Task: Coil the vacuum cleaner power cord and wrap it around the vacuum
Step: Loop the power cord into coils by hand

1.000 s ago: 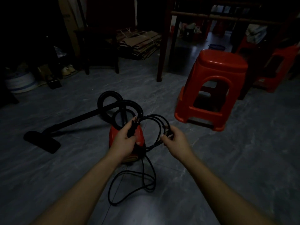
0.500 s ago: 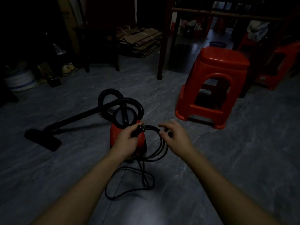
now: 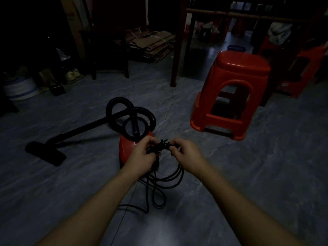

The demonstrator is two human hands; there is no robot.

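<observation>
Head view: left hand (image 3: 142, 155) and right hand (image 3: 186, 154) each pinch the power cord (image 3: 170, 176) above the vacuum (image 3: 126, 148).

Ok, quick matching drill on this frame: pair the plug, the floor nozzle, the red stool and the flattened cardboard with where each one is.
Things:
1. plug
2. floor nozzle
3. red stool
4. flattened cardboard

Places:
A. stacked at the back, left of the wooden table leg
B. on the floor, far left of the vacuum
C. between left hand and right hand
D. standing right of the vacuum

Pairs: 1-C, 2-B, 3-D, 4-A
</observation>
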